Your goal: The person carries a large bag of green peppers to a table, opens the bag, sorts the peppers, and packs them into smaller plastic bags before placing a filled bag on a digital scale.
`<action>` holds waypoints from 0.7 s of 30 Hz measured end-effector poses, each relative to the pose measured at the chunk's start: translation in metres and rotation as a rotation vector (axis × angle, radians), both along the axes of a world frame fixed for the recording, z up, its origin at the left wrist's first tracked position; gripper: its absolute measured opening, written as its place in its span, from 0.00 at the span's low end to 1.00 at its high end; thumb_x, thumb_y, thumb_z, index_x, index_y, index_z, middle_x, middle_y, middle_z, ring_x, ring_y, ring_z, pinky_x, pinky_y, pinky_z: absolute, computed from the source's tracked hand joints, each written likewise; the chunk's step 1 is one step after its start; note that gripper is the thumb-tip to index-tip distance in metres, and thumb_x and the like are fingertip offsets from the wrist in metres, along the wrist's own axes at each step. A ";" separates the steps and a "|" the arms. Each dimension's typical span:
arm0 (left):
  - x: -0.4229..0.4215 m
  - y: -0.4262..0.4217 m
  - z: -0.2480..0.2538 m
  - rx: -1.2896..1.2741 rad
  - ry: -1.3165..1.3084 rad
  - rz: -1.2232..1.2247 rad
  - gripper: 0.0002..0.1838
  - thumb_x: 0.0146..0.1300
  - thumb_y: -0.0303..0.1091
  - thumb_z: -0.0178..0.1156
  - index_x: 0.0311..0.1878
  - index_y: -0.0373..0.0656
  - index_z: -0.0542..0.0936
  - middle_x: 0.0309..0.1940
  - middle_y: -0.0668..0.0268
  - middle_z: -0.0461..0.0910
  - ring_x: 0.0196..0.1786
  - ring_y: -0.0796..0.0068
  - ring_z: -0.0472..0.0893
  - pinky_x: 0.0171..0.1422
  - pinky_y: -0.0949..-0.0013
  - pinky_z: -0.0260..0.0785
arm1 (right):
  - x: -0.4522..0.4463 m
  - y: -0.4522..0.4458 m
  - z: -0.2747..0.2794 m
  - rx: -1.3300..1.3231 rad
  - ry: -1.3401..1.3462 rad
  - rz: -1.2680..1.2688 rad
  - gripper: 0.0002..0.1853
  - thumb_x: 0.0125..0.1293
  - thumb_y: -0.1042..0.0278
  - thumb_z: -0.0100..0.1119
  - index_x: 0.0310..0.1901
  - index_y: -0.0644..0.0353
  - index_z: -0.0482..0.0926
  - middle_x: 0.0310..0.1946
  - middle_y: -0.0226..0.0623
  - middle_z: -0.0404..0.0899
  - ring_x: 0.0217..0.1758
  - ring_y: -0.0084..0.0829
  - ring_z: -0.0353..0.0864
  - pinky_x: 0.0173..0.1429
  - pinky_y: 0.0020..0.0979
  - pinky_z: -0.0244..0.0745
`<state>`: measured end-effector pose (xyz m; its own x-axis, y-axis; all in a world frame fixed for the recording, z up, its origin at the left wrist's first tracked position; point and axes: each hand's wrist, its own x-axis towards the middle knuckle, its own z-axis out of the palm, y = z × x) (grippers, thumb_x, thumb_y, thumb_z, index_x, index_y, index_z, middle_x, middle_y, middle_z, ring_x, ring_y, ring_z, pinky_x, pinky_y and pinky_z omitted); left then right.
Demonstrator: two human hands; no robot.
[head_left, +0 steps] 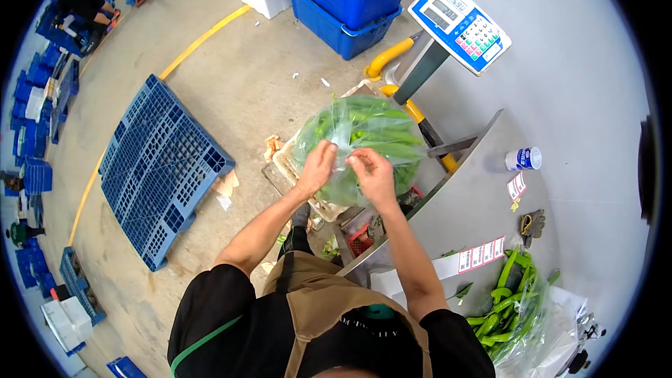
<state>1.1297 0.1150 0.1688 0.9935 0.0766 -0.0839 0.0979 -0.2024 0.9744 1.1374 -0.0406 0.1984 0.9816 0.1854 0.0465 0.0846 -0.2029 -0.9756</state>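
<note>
A clear plastic bag full of long green peppers sits in front of me over a pale crate. My left hand is closed on the gathered plastic near the middle of the bag. Close beside it, my right hand pinches the same bunched plastic, its thumb and fingers together. Whether a tie is between the fingers I cannot make out. Behind the bag, a weighing scale's display stands on a post.
To the right, a metal table carries barcode labels, a cup, a glove and loose green peppers. A blue pallet lies on the floor at left. Blue crates are stacked ahead. A person is far left.
</note>
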 end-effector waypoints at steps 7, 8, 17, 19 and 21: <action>-0.001 0.010 -0.008 -0.661 0.099 0.300 0.14 0.69 0.45 0.51 0.33 0.47 0.70 0.22 0.76 0.64 0.22 0.86 0.63 0.25 0.78 0.58 | 0.032 -0.009 -0.059 -0.956 -0.728 0.242 0.21 0.56 0.64 0.64 0.49 0.65 0.74 0.41 0.43 0.78 0.60 0.46 0.70 0.65 0.54 0.56; 0.001 0.007 -0.011 -0.620 0.029 0.283 0.12 0.69 0.41 0.52 0.33 0.45 0.72 0.24 0.77 0.66 0.23 0.86 0.64 0.26 0.79 0.59 | 0.036 -0.010 -0.072 -1.022 -0.677 0.247 0.25 0.54 0.66 0.63 0.54 0.64 0.71 0.41 0.42 0.78 0.60 0.45 0.68 0.68 0.61 0.45; 0.057 0.030 0.029 -0.988 -0.263 0.247 0.11 0.61 0.35 0.62 0.43 0.40 0.75 0.23 0.74 0.71 0.16 0.83 0.64 0.18 0.75 0.57 | 0.080 -0.128 0.040 0.147 -0.029 -0.438 0.04 0.63 0.72 0.55 0.35 0.62 0.78 0.27 0.27 0.77 0.27 0.14 0.69 0.28 0.20 0.64; 0.078 0.030 0.041 -0.922 -0.211 0.114 0.17 0.57 0.34 0.64 0.49 0.41 0.75 0.23 0.72 0.73 0.16 0.81 0.66 0.20 0.73 0.59 | 0.077 -0.132 0.048 0.202 -0.069 -0.377 0.06 0.63 0.75 0.54 0.41 0.64 0.77 0.31 0.30 0.79 0.27 0.14 0.69 0.30 0.20 0.65; 0.095 0.027 0.059 -0.675 -0.077 -0.040 0.24 0.53 0.32 0.67 0.54 0.42 0.74 0.25 0.71 0.75 0.17 0.80 0.70 0.26 0.70 0.67 | 0.073 -0.108 0.040 -0.015 -0.155 -0.223 0.08 0.63 0.75 0.52 0.42 0.64 0.77 0.34 0.31 0.80 0.27 0.14 0.69 0.29 0.19 0.65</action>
<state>1.2244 0.1416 0.2276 0.9996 -0.0042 -0.0291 0.0279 0.4509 0.8921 1.2100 -0.1484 0.2385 0.9795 -0.0327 0.1987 0.1847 -0.2474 -0.9511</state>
